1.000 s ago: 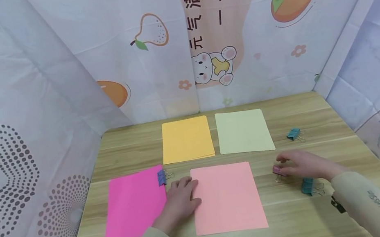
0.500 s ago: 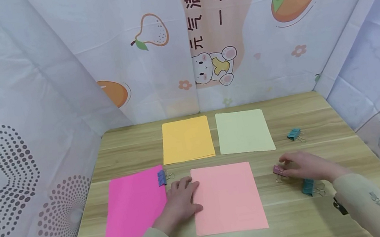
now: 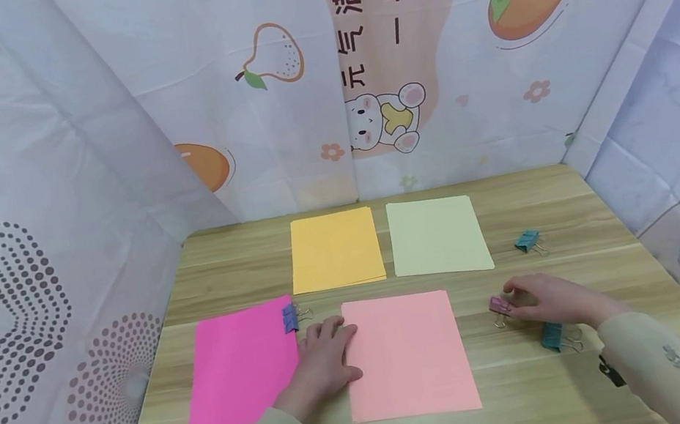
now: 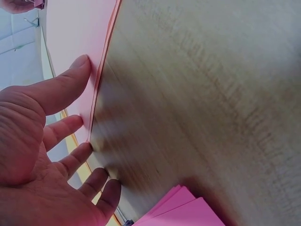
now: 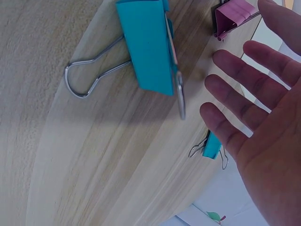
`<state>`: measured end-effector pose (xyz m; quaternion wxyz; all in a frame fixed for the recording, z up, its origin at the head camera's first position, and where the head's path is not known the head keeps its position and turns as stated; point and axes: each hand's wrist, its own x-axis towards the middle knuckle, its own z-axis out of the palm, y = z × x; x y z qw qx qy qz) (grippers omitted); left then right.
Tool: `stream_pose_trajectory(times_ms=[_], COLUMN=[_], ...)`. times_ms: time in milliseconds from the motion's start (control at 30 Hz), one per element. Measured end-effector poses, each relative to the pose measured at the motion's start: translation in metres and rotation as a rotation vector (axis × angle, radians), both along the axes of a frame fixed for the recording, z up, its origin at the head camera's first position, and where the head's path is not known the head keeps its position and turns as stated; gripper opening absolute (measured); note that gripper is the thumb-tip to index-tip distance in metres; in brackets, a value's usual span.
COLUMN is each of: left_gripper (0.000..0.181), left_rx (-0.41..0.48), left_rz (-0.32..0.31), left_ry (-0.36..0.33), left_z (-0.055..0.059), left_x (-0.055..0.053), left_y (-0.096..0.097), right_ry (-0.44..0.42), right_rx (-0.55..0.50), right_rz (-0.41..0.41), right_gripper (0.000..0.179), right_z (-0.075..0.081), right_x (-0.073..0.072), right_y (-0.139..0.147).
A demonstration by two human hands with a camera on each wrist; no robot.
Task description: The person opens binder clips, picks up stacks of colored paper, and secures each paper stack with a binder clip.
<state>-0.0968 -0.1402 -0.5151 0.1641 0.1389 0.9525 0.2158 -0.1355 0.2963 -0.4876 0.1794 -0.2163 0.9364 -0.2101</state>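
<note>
My left hand point(image 3: 324, 363) rests at the left edge of a light pink paper stack point(image 3: 410, 356), thumb and some fingertips on its margin. In the left wrist view the thumb point(image 4: 70, 80) lies over the sheets, fingers spread. To the right, my right hand point(image 3: 554, 300) is beside a small pink binder clip point(image 3: 499, 305), its thumb at the clip's side. The right wrist view has those fingers point(image 5: 254, 84) extended and apart, with the pink clip point(image 5: 233, 14) by the thumb. A larger teal binder clip point(image 3: 552, 336) stands under the right wrist.
A magenta paper stack point(image 3: 241, 368) lies at the left, a blue binder clip point(image 3: 289, 318) on its upper right corner. Yellow sheets point(image 3: 334, 250) and pale green sheets point(image 3: 437, 235) lie at the back. Another teal clip point(image 3: 527, 240) sits at the back right. Printed curtains enclose the table.
The right hand has shifted slightly right, its index fingertip drawing back from the pink binder clip. The left hand and the paper stacks stay in place.
</note>
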Motion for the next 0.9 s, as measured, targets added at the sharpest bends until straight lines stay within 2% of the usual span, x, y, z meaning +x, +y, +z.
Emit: stream_pose_trajectory(times_ms=[200,667,900], left_gripper=[0.072,0.07,0.071], left_rx=[-0.023,-0.064,-0.093], left_rz=[-0.003,-0.014,-0.035], left_ry=[0.013,0.055,0.062], left_z=[-0.0005,-0.0024,-0.0031], left_x=[0.0009,0.0023,0.0031], left_y=[0.0007,-0.0011,-0.0024], right_ry=[0.022,-0.016,0.002], right_rx=[0.002,0.012,0.048], right_rz=[0.018,0.001,0.02], right_gripper=[0.043,0.043,0.047], right_z=[-0.0006,-0.0014,-0.004], right_x=[-0.0002,0.0023,0.0028], right_y=[0.0016,0.0039,0.0074])
